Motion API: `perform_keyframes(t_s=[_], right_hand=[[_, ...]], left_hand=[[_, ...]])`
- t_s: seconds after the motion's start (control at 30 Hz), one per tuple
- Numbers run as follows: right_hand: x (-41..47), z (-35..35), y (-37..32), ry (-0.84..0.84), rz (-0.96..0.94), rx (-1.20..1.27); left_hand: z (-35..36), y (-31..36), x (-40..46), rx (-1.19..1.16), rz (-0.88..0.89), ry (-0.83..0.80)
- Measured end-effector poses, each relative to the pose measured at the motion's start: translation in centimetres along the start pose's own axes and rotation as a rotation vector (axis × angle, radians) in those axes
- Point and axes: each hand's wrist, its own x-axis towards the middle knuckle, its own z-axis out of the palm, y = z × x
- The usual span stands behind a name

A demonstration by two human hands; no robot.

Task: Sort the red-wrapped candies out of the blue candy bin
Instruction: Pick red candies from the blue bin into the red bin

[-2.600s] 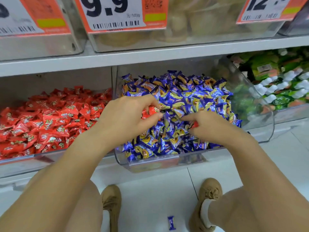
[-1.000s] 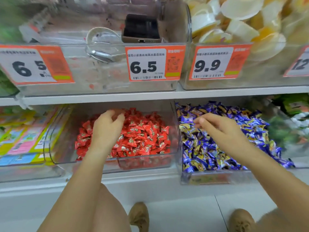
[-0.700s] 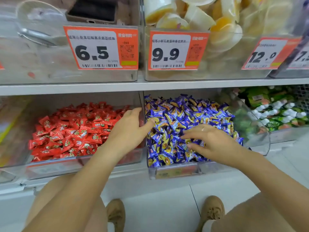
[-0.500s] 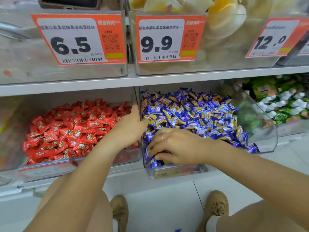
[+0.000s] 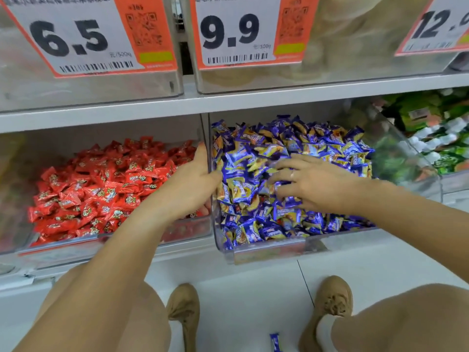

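a shopper's right hand (image 5: 308,185) lies flat, fingers spread, pressing on the blue-wrapped candies (image 5: 291,148) in the blue candy bin (image 5: 266,250); the left hand (image 5: 193,184), fingers extended and empty, rests against the clear divider wall at nine o'clock of it. no red-wrapped candy shows among the blue (any stray is likely buried under the right hand, the nearer one). the red candy bin (image 5: 63,252) sits at nine o'clock; one blue candy on the floor (image 5: 275,342).

- Shelf board (image 5: 253,100), pale grey, horizontal, above the lower bins.
- Price cards: 6.5 card (image 5: 83,34), 9.9 card (image 5: 243,31), orange-edged.
- Floor (image 5: 243,295), white tile.
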Motion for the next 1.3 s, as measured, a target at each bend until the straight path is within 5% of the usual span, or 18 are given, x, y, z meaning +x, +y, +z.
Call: perform_keyframes(t_s=[0.23, 0.3, 0.43, 0.57, 0.83, 1.3], right_hand=[[-3.7, -1.7, -0.3, -0.087, 0.303, 0.462], [-3.2, -2.8, -1.0, 0.005, 0.303, 0.53], [0.9, -3.3, -3.6, 0.239, 0.118, 0.332], [5.6, -1.6, -5.5, 0.058, -0.075, 0.144], [6.3, -0.8, -5.2, -0.241, 0.047, -0.165], [-1.0, 0.0, -0.6, 0.003, 0.154, -0.076]], left_hand=[[0.1, 0.6, -0.4, 0.074, -0.006, 0.032], [0.1, 0.7, -0.4, 0.074, -0.014, 0.027], [0.0, 1.0, -0.6, 0.084, -0.03, 0.011], [0.0, 1.1, -0.7, 0.089, -0.046, 0.011], [0.0, 0.9, -0.9, 0.018, -0.027, 0.008], [-0.1, 1.1, -0.9, 0.023, -0.041, -0.02]])
